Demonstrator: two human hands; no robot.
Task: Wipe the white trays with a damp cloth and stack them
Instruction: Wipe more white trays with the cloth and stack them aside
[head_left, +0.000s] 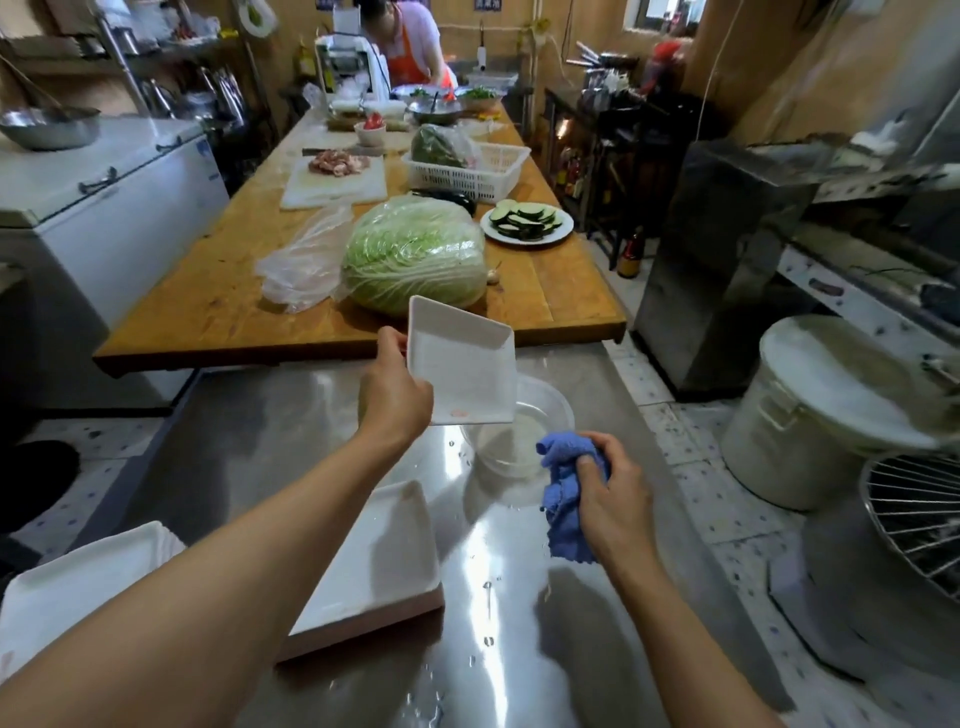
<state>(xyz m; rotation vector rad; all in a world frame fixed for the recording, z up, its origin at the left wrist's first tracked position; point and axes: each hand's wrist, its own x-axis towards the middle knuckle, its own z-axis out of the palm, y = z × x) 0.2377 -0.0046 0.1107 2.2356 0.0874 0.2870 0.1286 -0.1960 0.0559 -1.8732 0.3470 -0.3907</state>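
Note:
My left hand (395, 392) grips a white square tray (465, 366) by its left edge and holds it tilted in the air over a clear bowl of water (524, 431). A small reddish smear shows near the tray's lower edge. My right hand (613, 496) is closed on a bunched blue cloth (563, 499), just right of the bowl. Another white tray (384, 558) lies on the steel table (291, 431) under my left forearm. A stack of white trays (78, 582) sits at the near left.
Water drops lie on the steel table. Beyond it a wooden table (208, 296) holds a cabbage (415, 254), a plastic bag, a plate of sliced vegetable, a white basket and a cutting board. A person works at the far end. A white bucket (821, 410) stands on the right.

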